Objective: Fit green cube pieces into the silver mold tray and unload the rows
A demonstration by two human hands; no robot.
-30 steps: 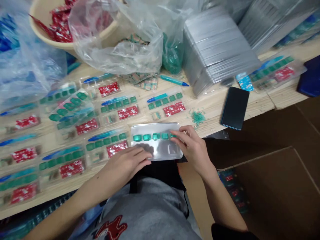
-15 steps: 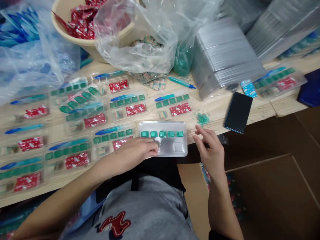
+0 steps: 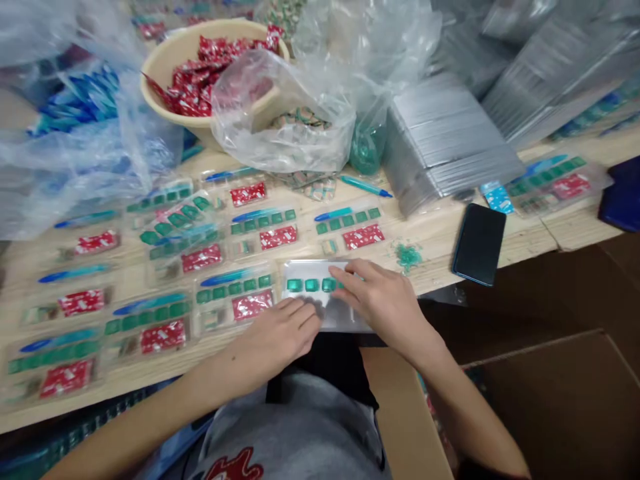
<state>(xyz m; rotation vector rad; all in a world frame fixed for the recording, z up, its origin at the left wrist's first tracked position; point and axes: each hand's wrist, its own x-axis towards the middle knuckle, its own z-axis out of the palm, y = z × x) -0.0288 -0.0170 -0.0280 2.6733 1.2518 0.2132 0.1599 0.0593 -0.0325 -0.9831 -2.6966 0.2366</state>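
A clear plastic tray (image 3: 300,269) lies at the table's front edge, with a row of green square pieces (image 3: 311,285) in it. My left hand (image 3: 287,328) is at its front left corner, fingers curled closed over the rim. My right hand (image 3: 383,297) reaches over the tray's right half, finger and thumb drawn together at the row. Whatever they pinch is too small or hidden to make out, and the hand covers the row's right end. A small heap of tiny green bits (image 3: 409,256) lies behind the right hand.
Filled trays with a blue pen (image 3: 333,215), green pieces and a red packet (image 3: 363,236) spread leftward. Behind stand a cream basin (image 3: 173,120) of red packets, a clear bag (image 3: 240,143), and a stack of plastic trays (image 3: 445,127). A phone (image 3: 479,243) lies right.
My right hand has moved left from beside the tray to over its row of green pieces. My left hand stays at the tray's left side. The view has shifted slightly.
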